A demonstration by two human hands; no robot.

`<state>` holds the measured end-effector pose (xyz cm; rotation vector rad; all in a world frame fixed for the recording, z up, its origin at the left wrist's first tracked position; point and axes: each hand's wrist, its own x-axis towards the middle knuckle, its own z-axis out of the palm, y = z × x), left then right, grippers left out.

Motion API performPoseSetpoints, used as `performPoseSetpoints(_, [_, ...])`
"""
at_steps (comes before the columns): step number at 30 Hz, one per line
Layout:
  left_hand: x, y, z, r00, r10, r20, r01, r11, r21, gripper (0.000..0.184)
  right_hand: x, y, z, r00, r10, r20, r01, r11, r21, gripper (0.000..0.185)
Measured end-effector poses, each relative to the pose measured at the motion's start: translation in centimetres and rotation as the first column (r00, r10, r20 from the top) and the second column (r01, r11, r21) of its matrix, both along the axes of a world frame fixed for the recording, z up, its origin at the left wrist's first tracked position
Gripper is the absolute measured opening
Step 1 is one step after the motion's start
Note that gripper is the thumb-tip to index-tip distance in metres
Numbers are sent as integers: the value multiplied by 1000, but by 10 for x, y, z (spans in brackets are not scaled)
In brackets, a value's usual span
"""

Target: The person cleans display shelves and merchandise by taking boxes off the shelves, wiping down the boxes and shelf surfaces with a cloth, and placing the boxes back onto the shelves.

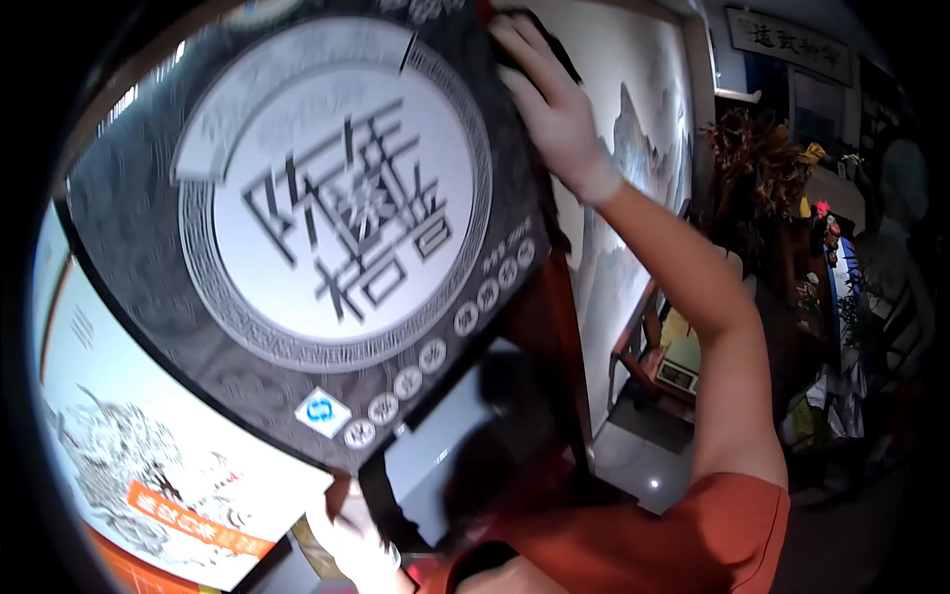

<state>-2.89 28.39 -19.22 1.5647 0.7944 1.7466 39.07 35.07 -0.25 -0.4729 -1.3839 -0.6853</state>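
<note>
A large dark grey box (pixel 119 228) with a white round emblem and bold black characters fills the upper left and is held tilted. My right hand (pixel 554 114), in a white glove, grips its upper right edge, the fingertips partly hidden in dark shadow. At the bottom corner of the box is my left hand (pixel 346 535), also gloved and washed out by light, its fingers up against the corner. A blue and white sticker (pixel 322 411) and a row of small round marks run along the lower edge.
A white printed panel (pixel 129 426) with an orange strip lies at the lower left. Behind my right arm are a landscape painting (pixel 648 148) and wooden furniture (pixel 638 356). Dried plants (pixel 752 163) and a cluttered table stand at the right, with a hanging sign (pixel 789 45) above.
</note>
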Motion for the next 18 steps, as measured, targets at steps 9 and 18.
performPoseSetpoints(9, [15, -35, 29, 581, 242, -777, -81, 967, 240, 42, -27, -80, -308, 891, -417, -177, 235, 760, -606, 33])
performPoseSetpoints(18, [-17, -27, 47, 139, 163, -977, -228, 965, 128, 74, -53, -62, -143, 416, -348, 840, 678, 734, -32, 31])
